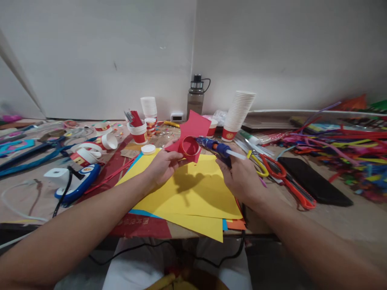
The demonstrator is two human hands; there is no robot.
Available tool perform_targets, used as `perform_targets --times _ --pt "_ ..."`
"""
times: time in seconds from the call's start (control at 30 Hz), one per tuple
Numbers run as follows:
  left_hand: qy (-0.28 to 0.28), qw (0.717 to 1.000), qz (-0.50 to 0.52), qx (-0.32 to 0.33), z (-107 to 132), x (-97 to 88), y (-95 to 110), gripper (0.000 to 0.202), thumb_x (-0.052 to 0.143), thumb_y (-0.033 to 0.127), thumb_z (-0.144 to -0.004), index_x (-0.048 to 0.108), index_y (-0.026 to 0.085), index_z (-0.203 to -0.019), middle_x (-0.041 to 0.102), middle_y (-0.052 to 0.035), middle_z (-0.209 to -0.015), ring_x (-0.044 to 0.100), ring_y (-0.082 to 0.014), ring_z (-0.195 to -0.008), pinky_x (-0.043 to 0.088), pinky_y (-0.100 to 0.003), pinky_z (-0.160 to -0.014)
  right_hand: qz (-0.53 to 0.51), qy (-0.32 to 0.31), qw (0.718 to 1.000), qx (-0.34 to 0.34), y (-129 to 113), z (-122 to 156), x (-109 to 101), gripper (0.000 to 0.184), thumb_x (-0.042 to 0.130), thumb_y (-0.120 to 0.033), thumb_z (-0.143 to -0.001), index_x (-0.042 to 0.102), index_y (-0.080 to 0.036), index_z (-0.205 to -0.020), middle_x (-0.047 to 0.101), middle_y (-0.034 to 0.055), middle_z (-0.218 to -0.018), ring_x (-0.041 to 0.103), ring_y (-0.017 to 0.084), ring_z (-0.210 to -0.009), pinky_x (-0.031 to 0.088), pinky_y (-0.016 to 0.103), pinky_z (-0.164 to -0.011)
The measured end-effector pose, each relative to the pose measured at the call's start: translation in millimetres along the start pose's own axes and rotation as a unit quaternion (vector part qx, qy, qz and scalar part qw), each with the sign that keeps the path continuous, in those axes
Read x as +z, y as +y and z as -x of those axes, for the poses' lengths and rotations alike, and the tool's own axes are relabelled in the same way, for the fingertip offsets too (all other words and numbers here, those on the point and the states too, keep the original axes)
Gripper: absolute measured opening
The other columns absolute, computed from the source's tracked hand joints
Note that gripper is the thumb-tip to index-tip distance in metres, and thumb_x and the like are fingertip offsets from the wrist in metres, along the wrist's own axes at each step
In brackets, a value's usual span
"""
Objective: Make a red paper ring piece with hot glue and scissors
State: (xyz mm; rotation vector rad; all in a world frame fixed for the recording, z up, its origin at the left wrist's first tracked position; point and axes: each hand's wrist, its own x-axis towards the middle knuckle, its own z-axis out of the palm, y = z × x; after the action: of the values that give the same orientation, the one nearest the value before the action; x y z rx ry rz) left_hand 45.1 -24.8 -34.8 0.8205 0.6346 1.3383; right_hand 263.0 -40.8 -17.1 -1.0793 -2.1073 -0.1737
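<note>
Red card cut-out (195, 127) with a red cup ring (190, 147) set against it, pinched in the left hand (163, 166) above the yellow sheets (187, 193). Right hand (242, 177) clasps a blue glue gun (216, 148), nozzle at the ring. Judged: joining under way, unfinished. Right of the sheets: red scissors (281, 173).

Can't see most fingers of the left hand (163, 166): tucked behind the red paper (193, 128). Can't see the glue gun (216, 148) grip either, buried in the right hand (242, 177). Can't tell where its nozzle ends against the red ring (190, 147). Get only slivers of blue sheet (142, 212) and orange sheet (236, 224) under the yellow paper (193, 193). Can't read print on the cup stack (238, 114), too small. Lose the pipe cleaners (347, 149) at right edge.
</note>
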Motion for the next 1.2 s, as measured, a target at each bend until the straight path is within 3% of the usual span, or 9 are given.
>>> perform_targets --times 0.27,0.4,0.5,0.63,0.87,1.1,1.2 --pt "-0.074 0.996 0.014 -0.046 9.3 0.8 2.9 0.061 0.064 -0.001 -0.069 0.054 0.026 -0.123 0.069 -0.0055 -0.113 0.066 -0.0234 -0.104 0.047 -0.049 -0.100 -0.021 0.005 0.999 -0.034 -0.4 0.5 -1.4 0.039 0.049 -0.016 -0.090 0.046 -0.021 -0.129 0.061 0.0128 -0.123 0.056 0.028 -0.115 0.047 0.048 -0.095" --pt "-0.108 0.986 0.079 -0.095 11.1 0.2 12.9 0.035 0.062 0.036 -0.081 0.058 0.023 -0.113 0.071 -0.0084 -0.106 0.065 -0.0309 -0.106 0.044 -0.060 -0.096 -0.017 -0.003 0.999 -0.049 -0.4 1.1 -2.1 0.039 0.049 -0.012 -0.088 0.047 -0.020 -0.126 0.061 0.0142 -0.119 0.056 0.029 -0.113 0.047 0.047 -0.093" --pt "-0.095 0.982 0.081 -0.141 7.3 -2.0 19.0 0.044 0.052 0.058 -0.083 0.061 0.019 -0.103 0.071 -0.0105 -0.101 0.066 -0.0315 -0.103 0.047 -0.058 -0.093 -0.004 -0.025 0.997 -0.076 -1.1 2.3 -3.3 0.045 0.049 -0.008 -0.084 0.045 -0.020 -0.127 0.061 0.0140 -0.117 0.056 0.029 -0.110 0.048 0.045 -0.089" --pt "-0.032 0.992 0.045 -0.117 -1.9 -3.7 14.9 0.036 0.051 0.048 -0.089 0.062 0.017 -0.103 0.072 -0.0091 -0.096 0.069 -0.0244 -0.095 0.053 -0.043 -0.091 0.020 -0.070 0.987 -0.140 -4.6 3.9 -6.8 0.049 0.048 -0.008 -0.082 0.040 -0.019 -0.129 0.060 0.0147 -0.113 0.057 0.028 -0.103 0.050 0.043 -0.082" --pt "0.054 0.995 0.068 -0.050 -5.8 3.8 5.4 0.018 0.048 0.023 -0.094 0.064 0.013 -0.093 0.074 -0.0052 -0.087 0.070 -0.0132 -0.080 0.055 -0.026 -0.085 0.018 -0.089 0.975 -0.202 -9.9 1.1 -12.1 0.042 0.046 -0.011 -0.085 0.039 -0.017 -0.127 0.061 0.0154 -0.105 0.058 0.026 -0.094 0.050 0.040 -0.075" --pt "0.031 0.997 0.026 -0.062 -3.6 0.7 3.4 0.022 0.048 0.028 -0.094 0.062 0.012 -0.098 0.073 -0.0096 -0.090 0.070 -0.0176 -0.079 0.057 -0.034 -0.080 0.029 -0.087 0.979 -0.183 -8.9 2.4 -8.5 0.043 0.046 -0.010 -0.085 0.041 -0.016 -0.127 0.061 0.0159 -0.104 0.057 0.028 -0.093 0.050 0.041 -0.074" --pt "0.035 0.999 0.000 -0.033 -3.1 -1.5 2.0 0.018 0.053 0.028 -0.092 0.061 0.013 -0.097 0.072 -0.0088 -0.090 0.069 -0.0162 -0.076 0.057 -0.032 -0.076 0.048 -0.071 0.985 -0.150 -5.4 3.3 -4.4 0.046 0.047 -0.008 -0.083 0.040 -0.016 -0.128 0.060 0.0155 -0.106 0.056 0.028 -0.095 0.049 0.041 -0.077"
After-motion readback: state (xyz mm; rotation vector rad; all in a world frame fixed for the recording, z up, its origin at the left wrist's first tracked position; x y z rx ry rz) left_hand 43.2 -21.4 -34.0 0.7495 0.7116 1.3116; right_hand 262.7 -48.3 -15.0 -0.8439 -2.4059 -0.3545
